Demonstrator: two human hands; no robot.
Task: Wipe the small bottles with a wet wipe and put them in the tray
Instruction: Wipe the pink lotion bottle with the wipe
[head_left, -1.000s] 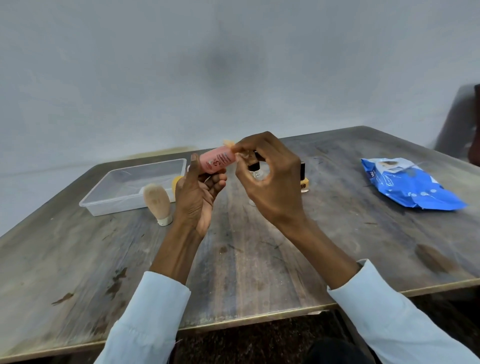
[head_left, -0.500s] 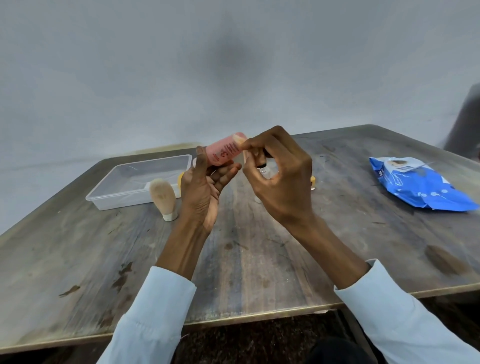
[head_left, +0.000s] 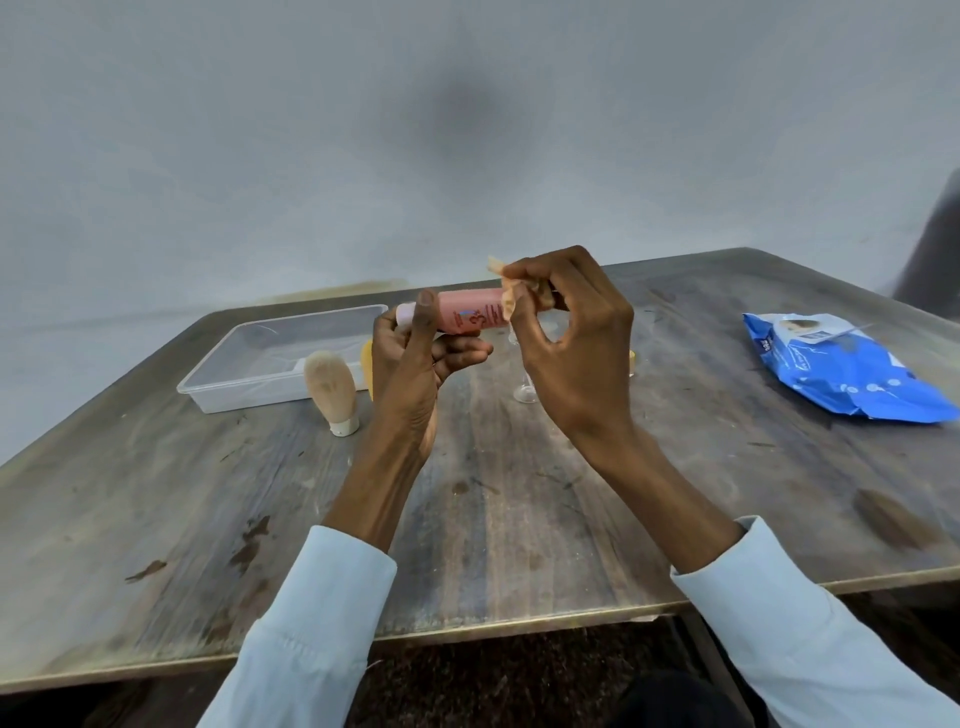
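So the pink bottle (head_left: 470, 318) is being held up in the air, lying sideways above the middle of the table (head_left: 519, 519), cap end gripped by the curled fingers and thumb of the left hand (head_left: 410, 374). At the bottle's right end, something small and pale, probably a crumpled wet wipe (head_left: 506, 291) though it's hard to be sure, is being pinched between the thumb and fingertips of the right hand (head_left: 566, 353) and pressed against that end. Looks like the wiping step is being done on this one.

The clear tray (head_left: 218, 395) is sitting far left, and nothing obvious is being kept in it yet. A beige bottle (head_left: 332, 389) is standing cap-down just beside the tray's near right corner, a yellow one (head_left: 367, 364) is mostly being hidden behind the left hand, and a clear glass one (head_left: 525, 392) is peeking out under the right. The blue wipes pack (head_left: 841, 374) is lying far right.

Next, probably: the wipe being run along the rest of the body, then the bottle being carried left and set down inside the tray.
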